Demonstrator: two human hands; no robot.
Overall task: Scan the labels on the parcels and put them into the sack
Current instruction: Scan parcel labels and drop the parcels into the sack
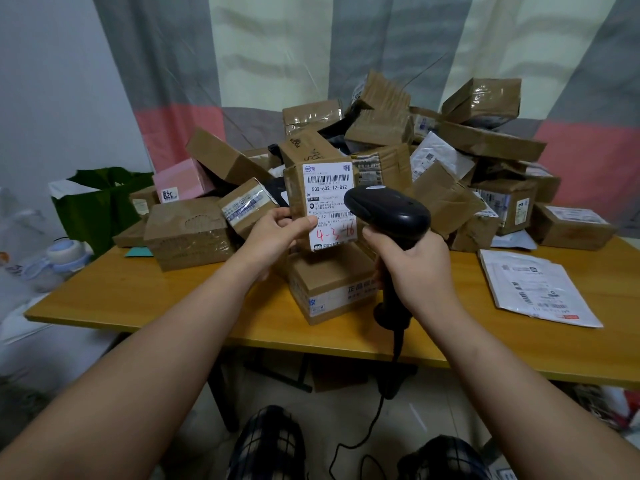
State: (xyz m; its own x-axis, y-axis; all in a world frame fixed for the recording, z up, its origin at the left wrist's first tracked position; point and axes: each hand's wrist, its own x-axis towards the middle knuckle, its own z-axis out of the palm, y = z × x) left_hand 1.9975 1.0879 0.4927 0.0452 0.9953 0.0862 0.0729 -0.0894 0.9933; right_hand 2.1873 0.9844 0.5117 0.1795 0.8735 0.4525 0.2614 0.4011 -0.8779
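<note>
My wooden table [131,292], heavily loaded.
A heap of brown boxes [194,230] covers its back part; one white flat mailer [533,289] lies at my right.

the barcode scanner [388,211] hides the parcel label's [327,188] right side, left-hand fingers [297,227] cover its lower-left corner, print just above them's unreadable
</note>
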